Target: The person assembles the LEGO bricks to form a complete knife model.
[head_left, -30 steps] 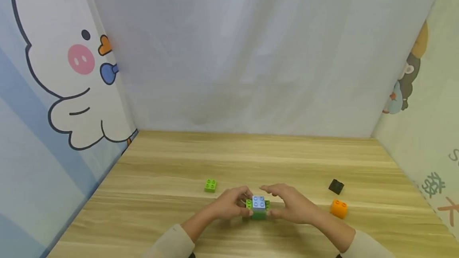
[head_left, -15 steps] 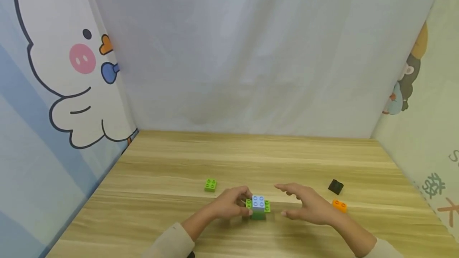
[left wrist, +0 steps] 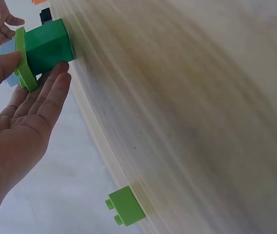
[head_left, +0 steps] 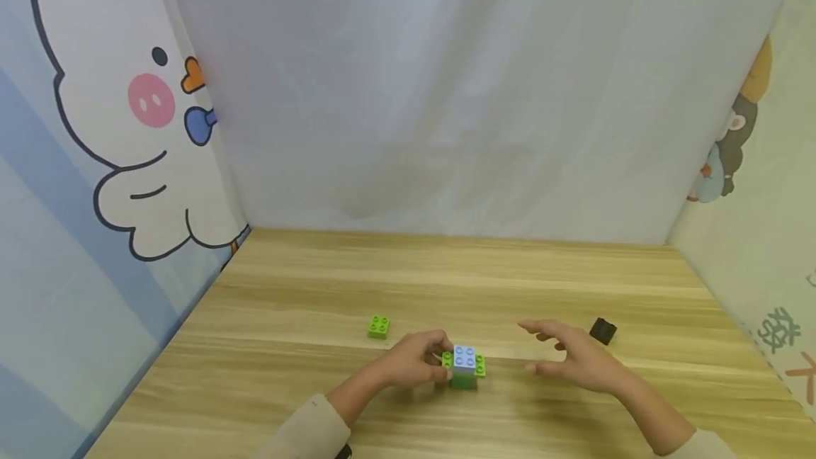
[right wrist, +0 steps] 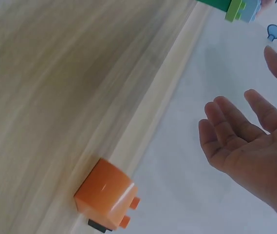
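Note:
A small stack of toy building bricks stands on the table: a dark green block (head_left: 463, 380) at the bottom, a lime green plate (head_left: 481, 365) across it, and a light blue brick (head_left: 464, 358) on top. My left hand (head_left: 411, 360) holds the stack from its left side. In the left wrist view the thumb lies at the lime plate, with the fingers on the opposite side. Off to the right, my right hand (head_left: 574, 360) is in the air, fingers spread and holding nothing. An orange brick (right wrist: 106, 192) shows below it in the right wrist view; the right arm hides that brick in the head view.
A loose lime green brick (head_left: 379, 327) lies behind and left of the left hand. Beyond the right hand is a black brick (head_left: 602, 331). The wooden table (head_left: 357, 271) ends at a pale cloth wall (head_left: 446, 126), with printed panels on both sides.
My right hand has drawn away from the stack towards the right, over the orange brick, which it now covers in the head view. The left hand has stayed at the stack.

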### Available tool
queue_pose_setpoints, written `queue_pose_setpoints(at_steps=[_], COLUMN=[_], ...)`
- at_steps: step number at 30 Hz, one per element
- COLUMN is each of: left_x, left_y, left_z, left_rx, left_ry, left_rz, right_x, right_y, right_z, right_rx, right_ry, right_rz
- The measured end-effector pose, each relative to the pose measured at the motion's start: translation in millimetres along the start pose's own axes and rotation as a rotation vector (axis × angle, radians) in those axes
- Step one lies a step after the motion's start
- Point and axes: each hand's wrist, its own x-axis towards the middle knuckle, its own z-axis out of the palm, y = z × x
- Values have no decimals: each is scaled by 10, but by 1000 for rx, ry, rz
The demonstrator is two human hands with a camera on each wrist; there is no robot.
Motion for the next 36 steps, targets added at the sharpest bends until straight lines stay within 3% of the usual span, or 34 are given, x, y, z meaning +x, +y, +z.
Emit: queue_pose_setpoints(at_steps=[9, 21, 29, 36], left_x=[-1, -14, -3, -6], left_y=[20, 30, 39, 17], left_z=[3, -11, -15, 9], left_rx=[45, 64, 53, 4], left_ry=[16, 10, 23, 24], left_rz=[-16, -1, 8, 13], right_x=[-51, -192, -247, -300], right_y=[145, 350, 449, 575], right_z=[-141, -331, -499, -642], right_rx=[-13, -50, -27, -19], right_ry=[78, 145, 148, 153], right_rz=[48, 54, 166, 213])
